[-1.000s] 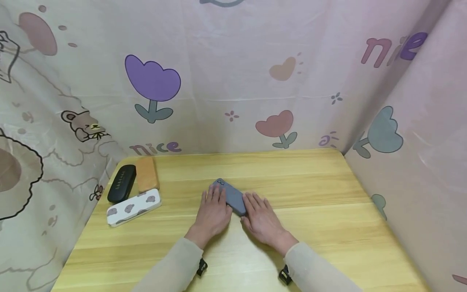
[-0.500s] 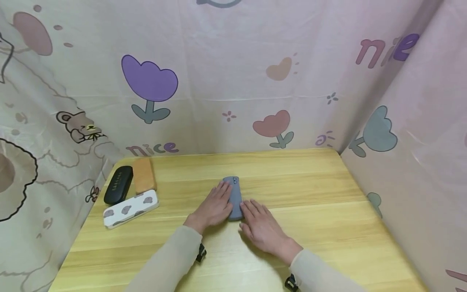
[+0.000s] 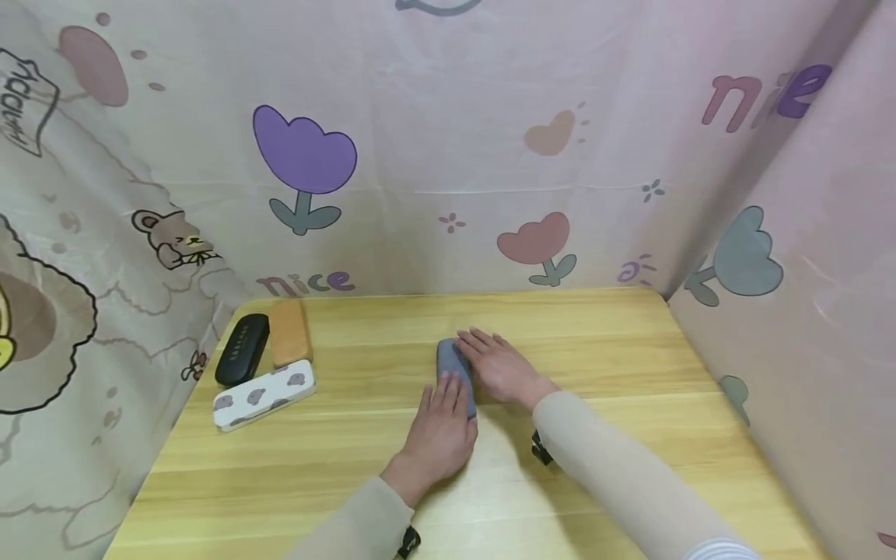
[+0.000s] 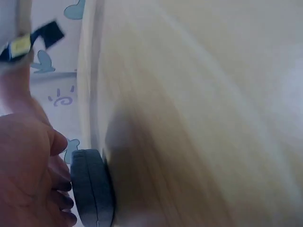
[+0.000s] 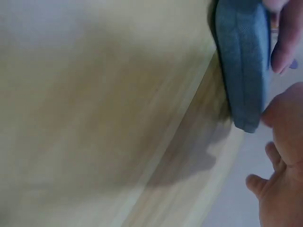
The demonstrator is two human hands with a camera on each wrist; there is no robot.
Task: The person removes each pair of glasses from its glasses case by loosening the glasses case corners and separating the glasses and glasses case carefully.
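A blue-grey fabric-covered glasses case (image 3: pixel 446 359) lies lengthwise near the middle of the table, its far end tilted slightly left. My left hand (image 3: pixel 435 435) lies over its near end with fingers stretched forward. At the far end, the fingertips of my right hand (image 3: pixel 502 369) rest on its right side. The left wrist view shows the case (image 4: pixel 92 189) edge-on with a seam along its side, beside my left hand (image 4: pixel 28 175). In the right wrist view, my right thumb is close against the end of the case (image 5: pixel 242 66).
At the table's left stand a black glasses case (image 3: pixel 242 350), an orange-brown case (image 3: pixel 289 333) and a white case with bear prints (image 3: pixel 264 395), close together. Patterned curtains (image 3: pixel 420 155) enclose the back and sides of the wooden table (image 3: pixel 595 467).
The blue-grey case has turned from a diagonal to nearly lengthwise. My left hand has shifted to its near end, and my right hand has moved forward to its far end.
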